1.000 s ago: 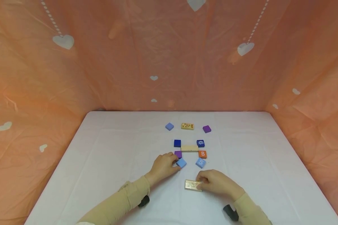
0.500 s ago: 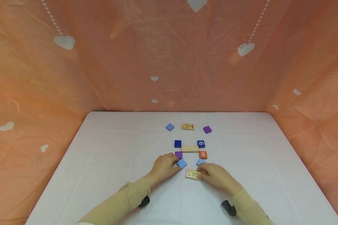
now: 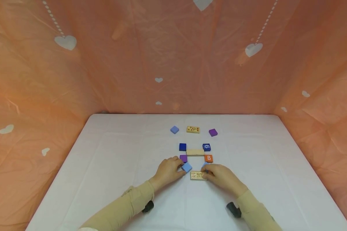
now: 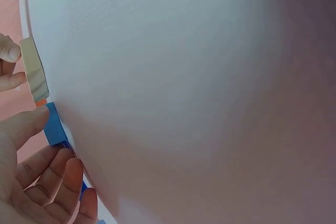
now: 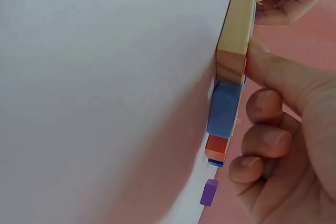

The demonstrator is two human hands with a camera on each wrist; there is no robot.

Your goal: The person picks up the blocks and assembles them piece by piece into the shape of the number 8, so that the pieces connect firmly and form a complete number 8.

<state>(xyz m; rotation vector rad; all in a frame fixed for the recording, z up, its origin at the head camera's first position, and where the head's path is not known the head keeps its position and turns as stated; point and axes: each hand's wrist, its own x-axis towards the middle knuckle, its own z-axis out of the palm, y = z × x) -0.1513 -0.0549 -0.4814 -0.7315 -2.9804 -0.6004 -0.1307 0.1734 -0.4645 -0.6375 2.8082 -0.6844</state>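
My left hand pinches a light blue square block between thumb and fingers; in the left wrist view the thumb lies on the near side of this blue block. My right hand grips the right end of a wooden domino block with a printed face, lying flat in front of the two light blue blocks. In the right wrist view, the domino block sits against or very near the second light blue block, which the right fingers mostly hide in the head view.
Behind the hands lie a purple block, an orange B block, a plain wooden block and two dark blue blocks, one marked 6. Farther back are a light blue block, another domino and a purple block.
My right hand has slid the domino block away from me, up to the light blue blocks, and straightened it. My left hand has stayed at its light blue block.
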